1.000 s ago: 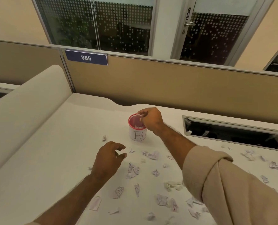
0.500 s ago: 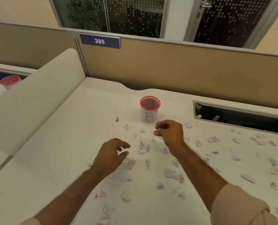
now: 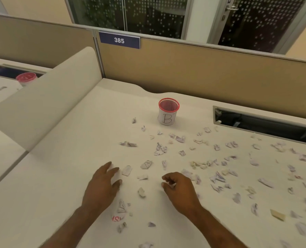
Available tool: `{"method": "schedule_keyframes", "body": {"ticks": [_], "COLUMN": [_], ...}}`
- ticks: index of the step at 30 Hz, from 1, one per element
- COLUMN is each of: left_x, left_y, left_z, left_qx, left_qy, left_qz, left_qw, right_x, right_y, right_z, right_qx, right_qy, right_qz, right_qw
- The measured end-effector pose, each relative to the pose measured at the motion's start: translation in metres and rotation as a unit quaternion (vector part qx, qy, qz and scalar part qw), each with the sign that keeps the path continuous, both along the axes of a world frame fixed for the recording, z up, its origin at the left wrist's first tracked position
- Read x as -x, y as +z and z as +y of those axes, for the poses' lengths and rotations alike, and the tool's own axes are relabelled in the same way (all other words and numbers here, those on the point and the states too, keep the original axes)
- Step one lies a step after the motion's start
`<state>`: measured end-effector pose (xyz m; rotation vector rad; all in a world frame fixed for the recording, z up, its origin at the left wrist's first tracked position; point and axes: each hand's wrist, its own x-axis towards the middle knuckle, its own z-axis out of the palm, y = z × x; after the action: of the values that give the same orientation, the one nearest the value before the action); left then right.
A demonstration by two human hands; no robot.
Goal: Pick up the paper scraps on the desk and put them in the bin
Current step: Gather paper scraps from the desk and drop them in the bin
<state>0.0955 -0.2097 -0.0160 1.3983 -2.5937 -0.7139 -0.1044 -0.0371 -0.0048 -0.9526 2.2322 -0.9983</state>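
Both hands low over the desk (image 3: 62, 158), nothing held: left hand (image 3: 102, 187) spread flat, right hand (image 3: 180, 189) loosely curled. Nearest scrap (image 3: 142, 192) right between them, slightly closer to the right. Bin (image 3: 168, 111) well beyond, straight ahead.
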Motion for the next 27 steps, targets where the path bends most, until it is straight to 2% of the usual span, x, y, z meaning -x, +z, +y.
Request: {"method": "schedule_keyframes", "body": {"ticks": [4,9,13,15,17,19,20,22,27], "left_x": [0.000,0.002,-0.003,-0.010,-0.020,-0.030,-0.033,-0.037,-0.036], "left_y": [0.001,0.011,0.016,0.017,0.019,0.021,0.021,0.021,0.018], "left_z": [0.015,0.029,0.038,0.037,0.035,0.032,0.032,0.037,0.051], "left_qx": [-0.007,-0.085,-0.095,-0.053,-0.006,-0.023,-0.054,-0.099,-0.092], "left_qy": [-0.049,-0.125,-0.128,-0.135,-0.156,-0.181,-0.188,-0.189,-0.162], "left_qz": [0.030,0.086,0.104,0.089,0.011,-0.078,-0.092,-0.076,-0.034], "left_qw": [0.998,0.985,0.982,0.985,0.988,0.980,0.976,0.974,0.982], "right_x": [-0.012,-0.030,-0.041,-0.045,-0.048,-0.052,-0.055,-0.062,-0.080], "right_y": [0.002,0.005,0.008,0.009,0.010,0.011,0.011,0.012,0.004], "right_z": [0.011,0.022,0.030,0.034,0.038,0.042,0.043,0.045,0.044], "right_qx": [0.004,0.010,-0.005,-0.021,-0.051,-0.098,-0.123,-0.152,-0.132], "right_qy": [0.028,0.067,0.093,0.123,0.168,0.218,0.242,0.272,0.254], "right_qz": [0.043,0.089,0.104,0.104,0.091,0.067,0.057,0.055,0.086], "right_qw": [0.999,0.994,0.990,0.987,0.980,0.969,0.961,0.949,0.954]}}
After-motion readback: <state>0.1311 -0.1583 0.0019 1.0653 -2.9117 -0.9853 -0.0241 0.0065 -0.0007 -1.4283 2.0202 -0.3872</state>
